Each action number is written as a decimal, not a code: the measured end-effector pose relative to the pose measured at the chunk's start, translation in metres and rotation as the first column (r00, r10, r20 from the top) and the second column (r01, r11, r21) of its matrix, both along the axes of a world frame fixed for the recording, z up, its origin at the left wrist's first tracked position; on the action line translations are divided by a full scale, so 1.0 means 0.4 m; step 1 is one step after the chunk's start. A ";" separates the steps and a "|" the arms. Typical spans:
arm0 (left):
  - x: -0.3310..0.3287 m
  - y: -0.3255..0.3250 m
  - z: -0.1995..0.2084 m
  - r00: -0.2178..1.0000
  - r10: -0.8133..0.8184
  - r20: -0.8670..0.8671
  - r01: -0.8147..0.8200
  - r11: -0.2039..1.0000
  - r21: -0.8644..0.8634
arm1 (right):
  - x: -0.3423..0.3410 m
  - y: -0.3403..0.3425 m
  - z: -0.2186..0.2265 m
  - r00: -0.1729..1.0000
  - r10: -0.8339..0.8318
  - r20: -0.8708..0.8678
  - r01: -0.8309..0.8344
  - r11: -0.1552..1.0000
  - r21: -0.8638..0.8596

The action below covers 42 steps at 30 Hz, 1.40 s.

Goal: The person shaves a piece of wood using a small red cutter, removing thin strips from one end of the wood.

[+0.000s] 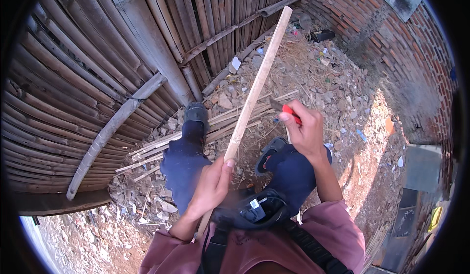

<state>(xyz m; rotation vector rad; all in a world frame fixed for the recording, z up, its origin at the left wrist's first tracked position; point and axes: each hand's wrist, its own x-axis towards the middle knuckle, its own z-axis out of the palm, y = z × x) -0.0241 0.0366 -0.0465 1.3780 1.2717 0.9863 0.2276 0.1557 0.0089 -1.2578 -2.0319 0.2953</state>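
Note:
My left hand (pixel 210 185) is closed around the lower part of a long, pale bamboo strip (pixel 255 89). The strip slants away from me, its far end up and to the right, its near end passing under my forearm. In my right hand (pixel 307 133) is a knife (pixel 291 113) with a red handle, gripped by thumb and fingers. Its short dark blade points left toward the strip, and a small gap shows between them. Below my hands, several thin bamboo strips (pixel 161 146) lie loosely bundled on the ground beside my feet.
A bamboo-pole wall (pixel 73 83) rises on the left, with a thick post (pixel 147 34). A brick wall (pixel 338 2) bounds the far right. Rubble and litter (pixel 313 73) cover the ground. A dark open bag (pixel 274 203) sits at my waist. Flat panels (pixel 423 166) lean at right.

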 end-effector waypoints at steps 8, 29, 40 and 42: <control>-0.007 0.002 0.027 0.998 -0.029 0.053 0.035 0.993 -0.115 | -0.102 -0.086 -0.082 0.951 0.285 0.123 -0.294 0.953 0.066; -0.003 0.015 0.016 0.999 -0.001 -0.033 -0.001 0.997 -0.080 | -0.095 -0.037 -0.071 0.951 0.246 0.186 -0.276 0.949 0.153; 0.010 0.015 0.012 0.995 0.040 -0.090 -0.037 0.999 0.036 | -0.085 -0.054 -0.078 0.950 0.305 0.065 -0.306 0.952 0.006; 0.013 0.014 0.019 0.995 0.026 -0.095 -0.025 1.000 0.014 | -0.089 -0.054 -0.077 0.944 0.312 0.103 -0.317 0.948 0.036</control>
